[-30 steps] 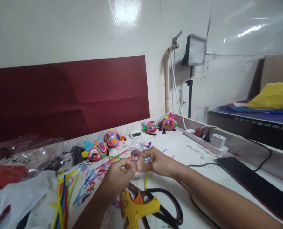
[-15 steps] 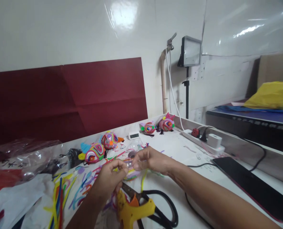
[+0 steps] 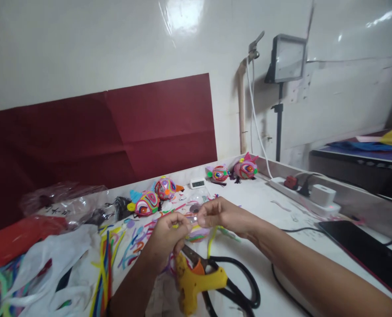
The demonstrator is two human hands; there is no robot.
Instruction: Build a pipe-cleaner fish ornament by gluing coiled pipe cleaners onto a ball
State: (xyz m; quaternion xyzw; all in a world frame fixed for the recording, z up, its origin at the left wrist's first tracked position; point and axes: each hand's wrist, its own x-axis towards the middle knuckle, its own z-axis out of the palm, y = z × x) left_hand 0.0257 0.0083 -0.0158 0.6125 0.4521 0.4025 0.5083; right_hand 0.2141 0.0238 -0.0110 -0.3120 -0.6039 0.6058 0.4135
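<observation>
My left hand [image 3: 169, 235] and my right hand [image 3: 223, 216] meet over the table, fingers pinched. Between their fingertips is a small clear plastic piece [image 3: 194, 219], too blurred to name exactly. Just below the hands lies a round item covered in coloured strips [image 3: 198, 234], partly hidden. A yellow glue gun [image 3: 199, 281] is nearest my left wrist, beside scissors with black handles [image 3: 253, 281]. One yellow pipe cleaner [image 3: 211, 243] sticks up by the scissors.
Several colourful ball-shaped animals [image 3: 146, 203] stand along the table's back edge, with a small digital display [image 3: 197, 183] among them. Pipe cleaners [image 3: 104, 268] and plastic bags [image 3: 73, 207] lie left. At right are a power strip [image 3: 321, 207], its cables and a black phone-like slab [image 3: 364, 251].
The view has turned a little to the left, so everything sits further right in the picture. Both hands keep their pinch on the clear piece.
</observation>
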